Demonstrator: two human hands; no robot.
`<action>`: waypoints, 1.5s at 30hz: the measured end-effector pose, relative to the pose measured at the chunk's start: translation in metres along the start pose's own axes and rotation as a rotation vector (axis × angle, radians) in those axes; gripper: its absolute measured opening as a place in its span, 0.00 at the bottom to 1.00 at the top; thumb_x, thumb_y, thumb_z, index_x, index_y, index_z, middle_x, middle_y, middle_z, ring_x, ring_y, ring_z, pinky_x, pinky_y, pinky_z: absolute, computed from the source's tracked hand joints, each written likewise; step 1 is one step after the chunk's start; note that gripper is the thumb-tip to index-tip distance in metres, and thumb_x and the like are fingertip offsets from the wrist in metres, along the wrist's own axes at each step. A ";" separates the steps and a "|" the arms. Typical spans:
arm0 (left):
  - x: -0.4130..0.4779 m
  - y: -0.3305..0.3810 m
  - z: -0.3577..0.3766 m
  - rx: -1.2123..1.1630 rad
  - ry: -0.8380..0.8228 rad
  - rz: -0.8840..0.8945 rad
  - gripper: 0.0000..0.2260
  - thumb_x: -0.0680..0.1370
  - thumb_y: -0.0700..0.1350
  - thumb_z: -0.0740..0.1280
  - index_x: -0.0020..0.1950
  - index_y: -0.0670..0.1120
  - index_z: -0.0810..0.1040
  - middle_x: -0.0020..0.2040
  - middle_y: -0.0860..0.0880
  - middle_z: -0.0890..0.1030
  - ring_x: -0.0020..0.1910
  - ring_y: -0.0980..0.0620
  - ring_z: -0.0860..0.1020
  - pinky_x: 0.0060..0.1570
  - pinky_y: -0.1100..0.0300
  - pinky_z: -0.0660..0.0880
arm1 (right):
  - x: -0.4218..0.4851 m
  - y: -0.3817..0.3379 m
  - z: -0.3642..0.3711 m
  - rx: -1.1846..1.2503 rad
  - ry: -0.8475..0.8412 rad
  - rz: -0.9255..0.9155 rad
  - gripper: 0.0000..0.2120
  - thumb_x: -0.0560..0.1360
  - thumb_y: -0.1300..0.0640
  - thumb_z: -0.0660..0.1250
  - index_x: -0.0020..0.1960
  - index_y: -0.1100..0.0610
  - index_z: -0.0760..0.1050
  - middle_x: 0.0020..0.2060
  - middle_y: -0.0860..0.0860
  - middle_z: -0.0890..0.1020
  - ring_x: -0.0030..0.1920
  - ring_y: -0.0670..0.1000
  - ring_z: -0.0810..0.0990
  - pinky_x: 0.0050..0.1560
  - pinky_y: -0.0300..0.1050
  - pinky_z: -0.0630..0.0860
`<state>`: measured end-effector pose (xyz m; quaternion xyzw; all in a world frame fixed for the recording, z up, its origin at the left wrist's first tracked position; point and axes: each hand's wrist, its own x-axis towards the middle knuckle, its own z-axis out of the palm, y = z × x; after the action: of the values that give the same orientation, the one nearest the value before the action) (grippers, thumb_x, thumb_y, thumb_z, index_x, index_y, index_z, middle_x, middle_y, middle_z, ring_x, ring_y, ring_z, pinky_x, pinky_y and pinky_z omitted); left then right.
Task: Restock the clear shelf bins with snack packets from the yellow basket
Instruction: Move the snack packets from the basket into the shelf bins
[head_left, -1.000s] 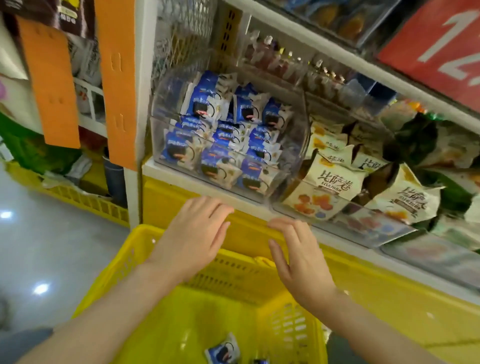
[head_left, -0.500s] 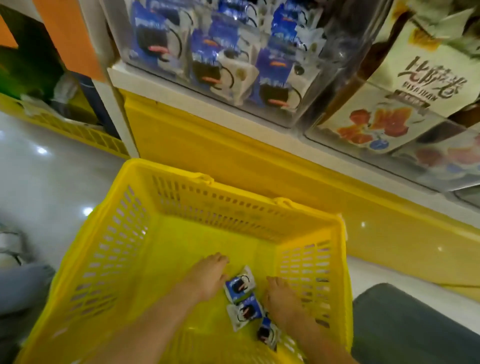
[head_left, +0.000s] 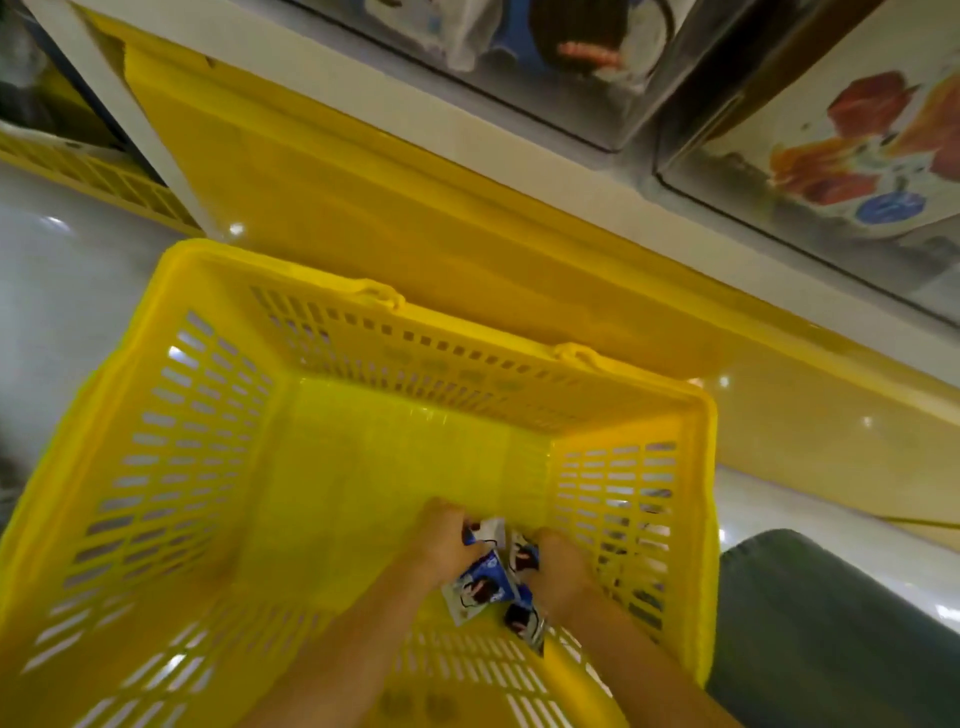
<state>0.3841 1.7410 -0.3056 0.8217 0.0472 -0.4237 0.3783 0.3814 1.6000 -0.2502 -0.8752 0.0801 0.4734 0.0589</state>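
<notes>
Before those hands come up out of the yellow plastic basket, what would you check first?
1. Left hand holds one of the blue-and-white snack packets: ok, its fingers curl round one.
2. Right hand holds a packet: ok, its fingers curl round one.
3. Grips firm enough to lift: cannot tell, the picture is blurred.
4. Every packet gathered: not ok, at least one lies loose between the wrists on the floor of the yellow plastic basket.
5. Room in the clear plastic shelf bin: cannot tell, only its lower front shows.
</notes>
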 end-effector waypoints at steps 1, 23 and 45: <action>-0.002 0.000 0.001 -0.007 0.002 -0.001 0.18 0.75 0.49 0.69 0.60 0.40 0.75 0.60 0.41 0.74 0.58 0.46 0.75 0.55 0.56 0.72 | -0.001 0.000 -0.004 0.018 0.016 -0.002 0.18 0.78 0.60 0.62 0.68 0.59 0.66 0.65 0.56 0.73 0.63 0.55 0.74 0.61 0.44 0.72; -0.181 0.102 -0.230 -0.299 0.758 0.720 0.09 0.75 0.43 0.69 0.49 0.55 0.71 0.45 0.57 0.77 0.43 0.63 0.76 0.41 0.73 0.69 | -0.188 -0.078 -0.211 0.772 0.607 -0.725 0.13 0.70 0.65 0.71 0.46 0.49 0.73 0.40 0.45 0.80 0.40 0.39 0.78 0.41 0.28 0.74; -0.177 0.204 -0.441 0.176 0.931 0.689 0.15 0.76 0.48 0.66 0.63 0.50 0.71 0.55 0.48 0.74 0.52 0.48 0.73 0.50 0.56 0.69 | -0.180 -0.200 -0.432 0.823 0.968 -0.450 0.36 0.69 0.53 0.74 0.71 0.62 0.63 0.61 0.54 0.75 0.58 0.54 0.75 0.51 0.42 0.71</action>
<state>0.6437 1.9313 0.0992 0.9176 -0.0970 0.1271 0.3639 0.6773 1.7339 0.1409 -0.8903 0.0871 -0.0650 0.4421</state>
